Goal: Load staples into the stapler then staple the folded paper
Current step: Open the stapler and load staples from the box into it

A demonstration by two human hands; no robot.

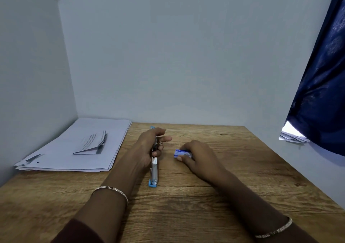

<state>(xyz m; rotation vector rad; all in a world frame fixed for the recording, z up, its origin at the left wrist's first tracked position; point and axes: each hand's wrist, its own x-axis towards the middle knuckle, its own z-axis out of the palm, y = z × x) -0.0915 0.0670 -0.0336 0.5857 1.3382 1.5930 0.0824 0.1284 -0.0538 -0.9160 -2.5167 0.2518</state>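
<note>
My left grip (147, 145) is closed round the far half of the stapler (154, 170), fingers curled over its dark metal middle, thumb and forefinger sticking out to the right. The stapler lies lengthwise on the bench (186, 205), near its middle and pointing away from me. It is slim, with a pale silvery-white body, a light blue plastic cap at the near end and a bit of the same blue showing past my knuckles at the far end. I cannot tell whether its top is lifted, since my hand covers that part. Just to its right, apart from it, my right grip (197, 153) holds the staple box (182, 153), a small flat box in blue and white with print too small to read. My fingers lie curled over its top and my thumb presses its near edge, and the box sits on the wood. The folded paper (89, 143) is well to the left, white with lines of print, its folded flaps standing a little open. It rests on a stack (61, 157) of white sheets in the back left corner against the wall. A thin bangle (112, 189) circles each wrist, and a dark blue curtain (321, 75) hangs at the right.
</note>
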